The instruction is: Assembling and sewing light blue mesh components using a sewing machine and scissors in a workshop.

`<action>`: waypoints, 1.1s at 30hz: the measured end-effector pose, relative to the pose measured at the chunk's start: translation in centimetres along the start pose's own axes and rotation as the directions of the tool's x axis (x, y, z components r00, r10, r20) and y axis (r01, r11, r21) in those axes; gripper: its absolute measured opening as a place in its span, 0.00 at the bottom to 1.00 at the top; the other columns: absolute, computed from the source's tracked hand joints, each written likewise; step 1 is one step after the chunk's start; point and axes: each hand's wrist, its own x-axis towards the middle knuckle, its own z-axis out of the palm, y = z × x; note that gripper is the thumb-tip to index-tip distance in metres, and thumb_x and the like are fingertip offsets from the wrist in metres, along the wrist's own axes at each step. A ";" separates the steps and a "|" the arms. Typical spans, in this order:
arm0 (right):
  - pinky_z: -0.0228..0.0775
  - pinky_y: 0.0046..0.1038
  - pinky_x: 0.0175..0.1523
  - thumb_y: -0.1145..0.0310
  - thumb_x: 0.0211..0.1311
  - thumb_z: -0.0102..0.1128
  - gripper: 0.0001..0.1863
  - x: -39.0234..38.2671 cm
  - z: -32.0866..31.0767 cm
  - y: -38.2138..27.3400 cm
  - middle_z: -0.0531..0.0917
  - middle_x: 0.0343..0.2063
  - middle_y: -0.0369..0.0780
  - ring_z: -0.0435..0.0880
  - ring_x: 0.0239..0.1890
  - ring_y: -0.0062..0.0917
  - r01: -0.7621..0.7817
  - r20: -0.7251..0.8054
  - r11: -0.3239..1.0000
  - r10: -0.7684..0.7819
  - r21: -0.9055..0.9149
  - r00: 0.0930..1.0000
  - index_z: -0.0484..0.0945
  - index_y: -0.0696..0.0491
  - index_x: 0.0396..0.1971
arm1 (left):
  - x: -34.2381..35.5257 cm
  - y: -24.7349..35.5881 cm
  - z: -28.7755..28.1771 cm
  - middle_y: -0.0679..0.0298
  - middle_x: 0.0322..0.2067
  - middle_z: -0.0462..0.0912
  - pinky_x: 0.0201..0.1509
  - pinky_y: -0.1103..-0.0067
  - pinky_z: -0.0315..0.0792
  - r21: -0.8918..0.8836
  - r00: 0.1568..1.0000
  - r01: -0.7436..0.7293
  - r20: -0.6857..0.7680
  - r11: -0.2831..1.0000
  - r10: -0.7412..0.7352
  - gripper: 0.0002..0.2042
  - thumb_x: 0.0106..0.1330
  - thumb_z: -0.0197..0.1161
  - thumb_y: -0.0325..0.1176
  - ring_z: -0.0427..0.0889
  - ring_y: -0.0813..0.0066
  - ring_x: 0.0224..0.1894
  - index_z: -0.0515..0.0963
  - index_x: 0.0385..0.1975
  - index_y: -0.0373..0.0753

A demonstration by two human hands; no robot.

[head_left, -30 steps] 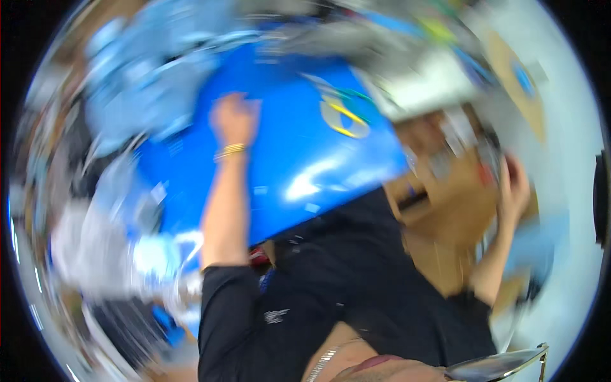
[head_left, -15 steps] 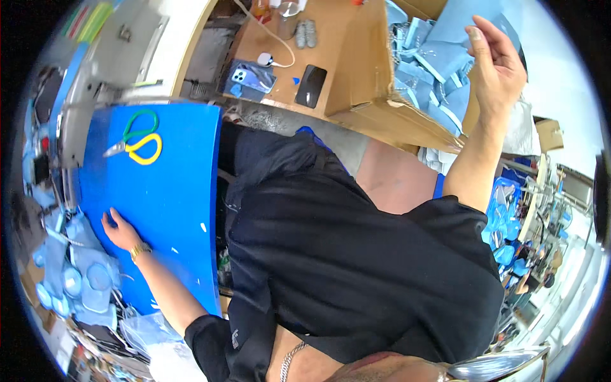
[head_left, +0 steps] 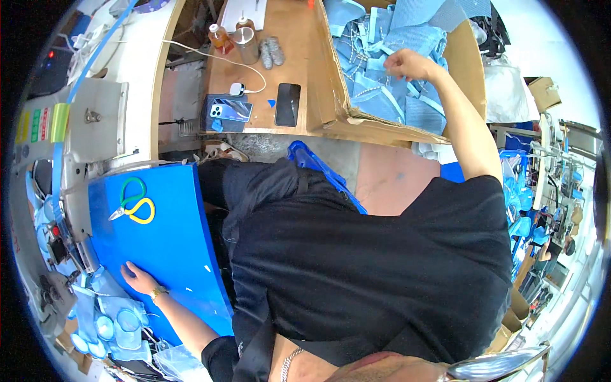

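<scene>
My right hand [head_left: 408, 65] reaches into a cardboard box [head_left: 398, 135] at the upper right. Its fingers are bent together at the top of a heap of light blue mesh fabric pieces [head_left: 375, 95] with pale edging; they seem to pinch one piece, though the fingertips are partly hidden. On the left, my left hand [head_left: 140, 280] rests on a blue tabletop [head_left: 168, 245], fingers loosely apart and nothing in them. Farther up that tabletop lie scissors [head_left: 135, 202] with one green and one yellow handle, their blades pointing left.
A grey machine [head_left: 95, 121] stands beyond the blue tabletop. More light blue pieces [head_left: 118, 325] with round cups hang at its left edge. On the wooden table [head_left: 280, 38] are a dark phone [head_left: 287, 105], a bluish phone [head_left: 231, 111], a white charger [head_left: 237, 89], bottles and a glass [head_left: 246, 48].
My right hand has come down and left from above the box's right side onto the fabric heap, and its spread fingers have closed. My left hand stays on the tabletop. The view has shifted.
</scene>
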 end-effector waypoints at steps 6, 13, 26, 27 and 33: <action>0.71 0.29 0.22 0.57 0.50 0.68 0.17 2.4 3.6 3.7 0.82 0.21 0.39 0.79 0.21 0.24 -0.175 0.198 0.944 0.236 -0.280 0.951 0.85 0.56 0.32 | 0.2 -1.1 0.1 0.46 0.56 0.74 0.62 0.67 0.66 0.094 1.000 -0.026 -0.006 0.995 0.026 0.28 0.70 0.53 0.50 0.74 0.52 0.57 0.72 0.56 0.28; 0.69 0.26 0.27 0.56 0.49 0.71 0.16 3.2 5.7 6.5 0.80 0.20 0.36 0.77 0.24 0.21 0.024 0.221 0.979 0.022 -0.202 0.975 0.82 0.55 0.23 | -0.2 0.0 0.1 0.46 0.55 0.74 0.62 0.66 0.66 0.116 1.000 0.012 -0.005 0.993 -0.012 0.27 0.71 0.52 0.50 0.73 0.52 0.57 0.72 0.56 0.29; 0.64 0.17 0.51 0.66 0.66 0.60 0.15 -6.6 -10.5 -11.4 0.82 0.40 0.32 0.76 0.43 0.14 0.792 -0.909 0.549 -0.126 0.269 0.397 0.78 0.58 0.47 | -0.8 0.3 0.1 0.45 0.52 0.77 0.59 0.66 0.69 0.102 0.995 0.018 -0.104 0.995 -0.007 0.25 0.69 0.55 0.47 0.76 0.51 0.54 0.74 0.52 0.28; 0.65 0.19 0.53 0.70 0.66 0.59 0.14 -7.3 -10.5 -12.8 0.82 0.42 0.35 0.78 0.44 0.16 0.872 -0.934 0.437 -0.163 0.222 0.319 0.77 0.60 0.48 | -1.4 0.4 0.1 0.45 0.50 0.79 0.58 0.66 0.69 0.134 0.992 0.023 -0.129 0.991 -0.005 0.24 0.69 0.57 0.46 0.77 0.50 0.52 0.75 0.51 0.29; 0.66 0.18 0.48 0.70 0.67 0.56 0.09 -7.4 -2.0 -28.4 0.81 0.36 0.33 0.76 0.40 0.14 0.945 -0.904 -0.011 -0.293 0.328 0.311 0.77 0.58 0.43 | -8.0 11.9 -1.7 0.57 0.51 0.79 0.53 0.77 0.71 -0.451 0.995 0.031 -0.068 0.892 -0.069 0.16 0.66 0.61 0.30 0.78 0.71 0.49 0.76 0.52 0.35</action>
